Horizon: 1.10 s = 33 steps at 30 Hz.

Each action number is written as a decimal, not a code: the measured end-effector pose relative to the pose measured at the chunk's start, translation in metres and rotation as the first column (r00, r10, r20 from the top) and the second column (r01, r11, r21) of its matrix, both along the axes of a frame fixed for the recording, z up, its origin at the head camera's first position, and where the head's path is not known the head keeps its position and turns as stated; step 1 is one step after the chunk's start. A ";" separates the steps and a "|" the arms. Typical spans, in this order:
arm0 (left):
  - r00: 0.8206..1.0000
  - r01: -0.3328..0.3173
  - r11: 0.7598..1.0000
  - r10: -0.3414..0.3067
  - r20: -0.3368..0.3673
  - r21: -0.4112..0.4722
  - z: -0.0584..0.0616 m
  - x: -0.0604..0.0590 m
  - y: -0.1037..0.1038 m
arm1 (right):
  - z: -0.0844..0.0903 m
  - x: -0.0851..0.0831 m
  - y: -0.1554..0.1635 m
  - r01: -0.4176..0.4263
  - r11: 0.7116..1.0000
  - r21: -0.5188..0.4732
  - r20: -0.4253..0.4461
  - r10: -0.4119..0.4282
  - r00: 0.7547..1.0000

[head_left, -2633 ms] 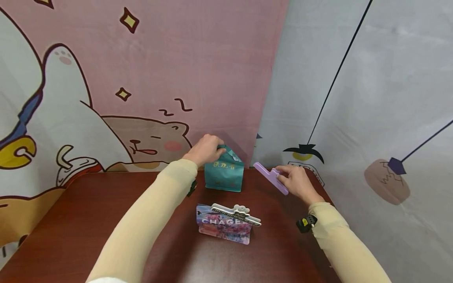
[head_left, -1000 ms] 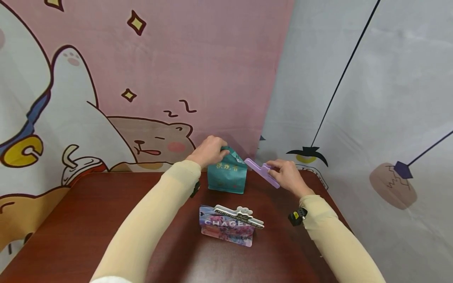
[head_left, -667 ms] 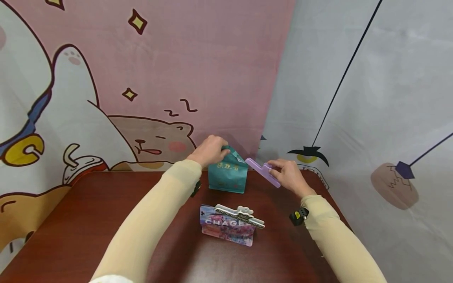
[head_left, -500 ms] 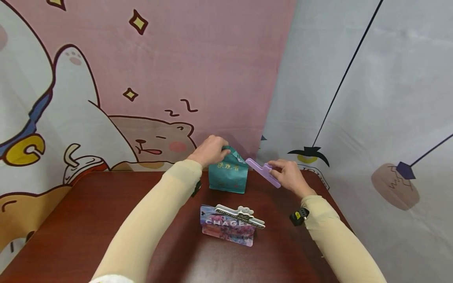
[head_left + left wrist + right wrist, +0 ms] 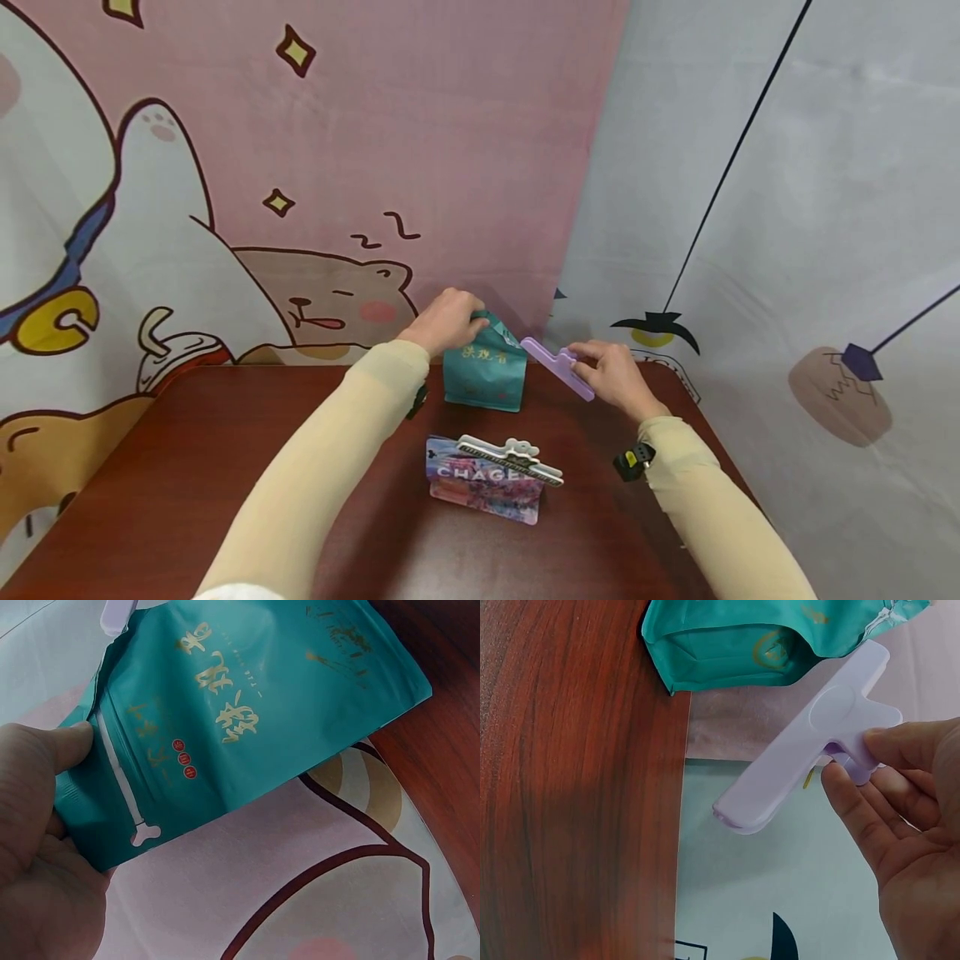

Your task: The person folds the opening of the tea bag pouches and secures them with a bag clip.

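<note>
A teal bag with gold lettering stands upright at the back of the table. My left hand pinches its top left corner between thumb and fingers; the left wrist view shows the thumb on the front face, beside a pale bone-ended strip. In my right hand is a lilac bag clip, pinched by its handles between thumb and fingers. The clip slants, its upper left end close to the bag's top right edge. Whether the two touch I cannot tell.
Nearer on the brown table stands a colourful CHAGEE pouch with a white clip across its top. A cartoon-printed cloth hangs behind the table and along its right side.
Since the earliest frame, my right hand has carried the lilac clip left, up to the teal bag's edge. Over the last second both hands stay nearly still, the left keeping its pinch.
</note>
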<state>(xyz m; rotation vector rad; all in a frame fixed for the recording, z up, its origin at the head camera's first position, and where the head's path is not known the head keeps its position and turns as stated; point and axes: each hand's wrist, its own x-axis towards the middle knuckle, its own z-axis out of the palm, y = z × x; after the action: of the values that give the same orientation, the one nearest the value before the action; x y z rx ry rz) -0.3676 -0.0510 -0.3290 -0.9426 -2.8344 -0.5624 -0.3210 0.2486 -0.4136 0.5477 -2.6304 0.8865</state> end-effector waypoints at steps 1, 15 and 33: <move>1.000 0.000 1.000 0.000 0.001 0.000 0.000 0.000 0.000 | 0.000 0.000 0.000 0.001 1.000 -0.001 0.003 -0.001 1.000; 1.000 0.002 1.000 -0.002 0.006 0.003 -0.001 -0.002 0.000 | 0.003 -0.001 -0.003 0.016 1.000 0.010 -0.004 -0.016 1.000; 1.000 -0.005 1.000 0.005 -0.001 0.004 -0.002 -0.002 0.000 | 0.001 -0.002 -0.008 0.020 0.999 -0.026 0.005 -0.020 1.000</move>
<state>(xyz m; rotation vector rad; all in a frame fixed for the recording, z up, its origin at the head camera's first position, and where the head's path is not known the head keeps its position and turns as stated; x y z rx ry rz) -0.3693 -0.0507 -0.3307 -0.9352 -2.8325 -0.5666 -0.3229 0.2409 -0.4124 0.5130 -2.6197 0.9156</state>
